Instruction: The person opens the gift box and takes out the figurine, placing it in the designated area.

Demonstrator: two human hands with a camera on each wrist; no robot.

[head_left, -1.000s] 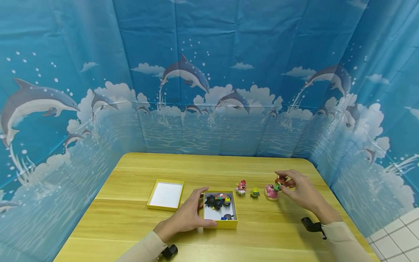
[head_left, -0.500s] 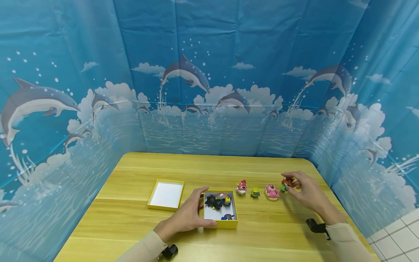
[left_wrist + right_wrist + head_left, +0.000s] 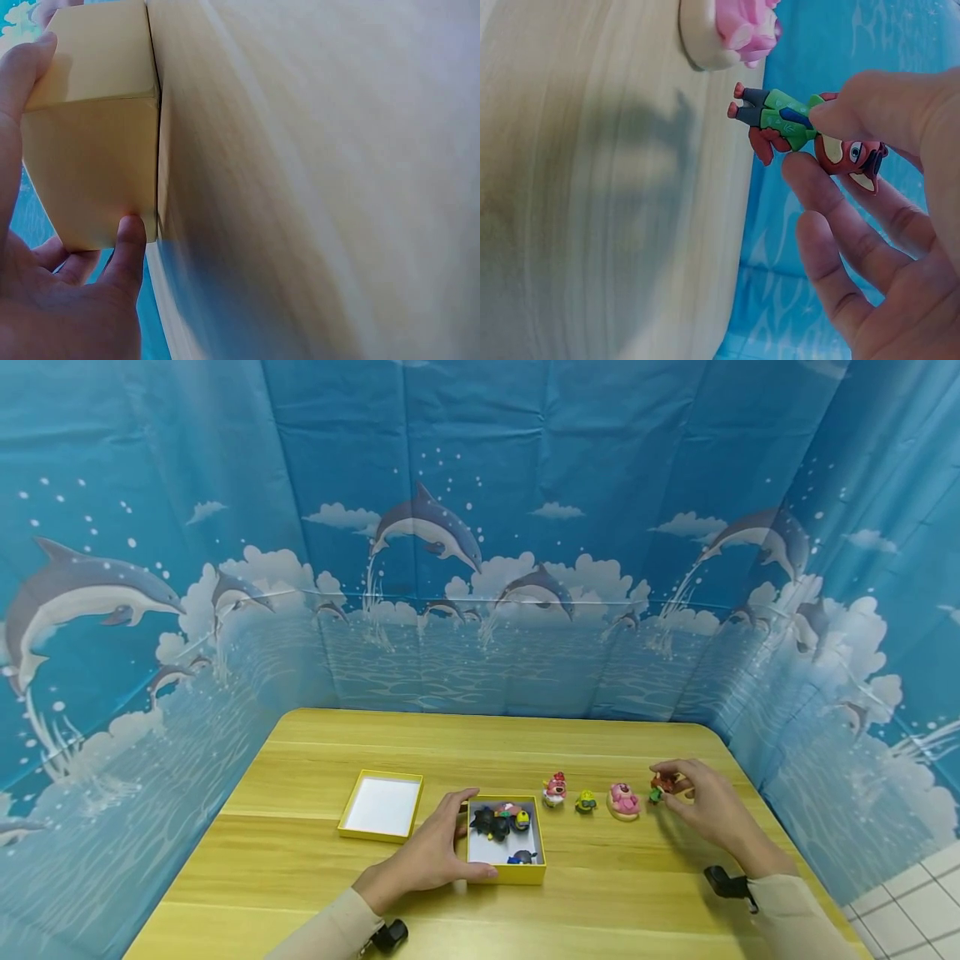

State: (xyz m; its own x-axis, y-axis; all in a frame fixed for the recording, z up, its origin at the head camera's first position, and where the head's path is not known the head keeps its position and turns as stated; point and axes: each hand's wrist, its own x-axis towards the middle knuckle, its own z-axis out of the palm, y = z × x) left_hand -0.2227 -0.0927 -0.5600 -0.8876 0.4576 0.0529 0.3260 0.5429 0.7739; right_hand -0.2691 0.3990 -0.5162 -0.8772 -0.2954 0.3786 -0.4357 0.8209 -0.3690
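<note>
My right hand (image 3: 708, 802) pinches a small fox figurine (image 3: 787, 118) in a green shirt, blue tie and dark trousers, thumb against fingers at its upper body. In the right wrist view its feet seem just off the table. Left of it stands a pink bear figurine (image 3: 624, 800) on a cream base. My left hand (image 3: 423, 856) grips a yellow box (image 3: 506, 875) by its left side, thumb at the near wall and fingers at the far corner. Inside the box lie dark figurines (image 3: 489, 824), a yellow-headed one (image 3: 522, 819) and a grey-and-blue one (image 3: 522, 857).
A yellow-rimmed lid (image 3: 381, 806) with a white inside lies left of the box. Between box and bear stand a red-and-pink bear figurine (image 3: 555, 790) and a small yellow figurine (image 3: 586, 802). A blue dolphin-print curtain (image 3: 480, 652) borders the wooden table (image 3: 465, 743).
My right hand has carried the fox figurine rightward, away from the pink bear, and lowered it slightly toward the table. My left hand has stayed on the box.
</note>
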